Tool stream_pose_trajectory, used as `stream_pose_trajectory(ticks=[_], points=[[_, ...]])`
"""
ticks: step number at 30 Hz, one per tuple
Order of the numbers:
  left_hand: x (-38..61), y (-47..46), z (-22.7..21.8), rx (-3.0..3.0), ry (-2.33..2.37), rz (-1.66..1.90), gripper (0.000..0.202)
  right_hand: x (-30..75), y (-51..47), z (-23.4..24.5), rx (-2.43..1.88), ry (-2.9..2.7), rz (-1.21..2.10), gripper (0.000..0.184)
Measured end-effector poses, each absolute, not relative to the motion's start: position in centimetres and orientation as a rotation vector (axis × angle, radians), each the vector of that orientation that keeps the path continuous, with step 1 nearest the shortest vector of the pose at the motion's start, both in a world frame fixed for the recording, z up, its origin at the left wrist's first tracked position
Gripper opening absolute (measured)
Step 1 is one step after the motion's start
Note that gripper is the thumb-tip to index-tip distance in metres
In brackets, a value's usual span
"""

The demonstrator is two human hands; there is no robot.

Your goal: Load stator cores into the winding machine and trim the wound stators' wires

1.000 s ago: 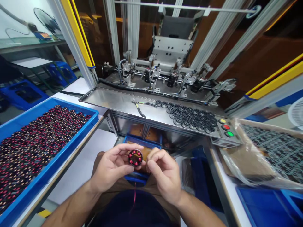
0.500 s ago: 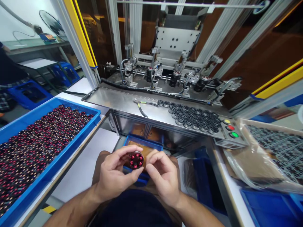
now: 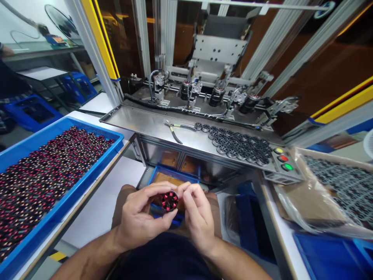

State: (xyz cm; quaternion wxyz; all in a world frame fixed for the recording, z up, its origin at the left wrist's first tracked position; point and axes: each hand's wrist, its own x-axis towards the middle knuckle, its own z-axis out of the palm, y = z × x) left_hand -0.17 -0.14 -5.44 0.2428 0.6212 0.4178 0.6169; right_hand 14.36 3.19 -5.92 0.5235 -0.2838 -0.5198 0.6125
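A small round motor stator (image 3: 169, 201) with red windings and a dark rim is gripped between the thumb and fingers of my left hand (image 3: 145, 212), above my lap. Its wound face is turned up toward me. Close against its right side is my right hand (image 3: 196, 212), with thumb and fingers pinched together. Whatever lies in that pinch, if anything, is too small to make out. Below both hands a blue bin (image 3: 190, 180) shows in part, with a brown surface inside.
A blue tray (image 3: 119, 140) full of stators stands at left. On the metal ledge (image 3: 128, 121) lie cutters (image 3: 175, 132) and many dark rings (image 3: 239, 144). A button box (image 3: 287, 171) and a plastic-lined carton (image 3: 314, 210) of grey parts are at right. Machine fixtures (image 3: 215, 95) stand behind.
My right hand has closed in on the stator's side and turned more upright. The stator has tilted slightly in my left hand, which keeps its hold.
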Motion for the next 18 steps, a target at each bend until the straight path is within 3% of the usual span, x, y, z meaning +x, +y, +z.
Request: stream_pose_trajectory(ticks=[2, 5, 7, 12, 18], points=[[-0.3, -0.1, -5.2, 1.737, 1.157, 1.687, 0.055, 14.8, 3.3, -5.7, -0.648, -1.304, 1.387, 0.010], [-0.3, -0.1, -4.9, 1.805, 1.148, 1.666, 0.055, 15.2, 3.5, -4.9, -0.616, -1.436, 1.258, 0.019], [-0.3, -0.1, -4.9, 1.827, 1.123, 1.652, 0.056, 15.1, 3.7, -4.3, -0.654, -1.465, 1.230, 0.010], [-0.3, -0.2, -5.1, 1.759, 1.048, 1.702, 0.057, 14.2, 3.9, -4.2, -0.801, -1.316, 1.270, 0.021], [-0.2, -0.1, -4.6, 1.539, 1.065, 1.740, 0.052, 14.8, 3.4, -4.9, -0.588, -1.296, 1.403, 0.022]])
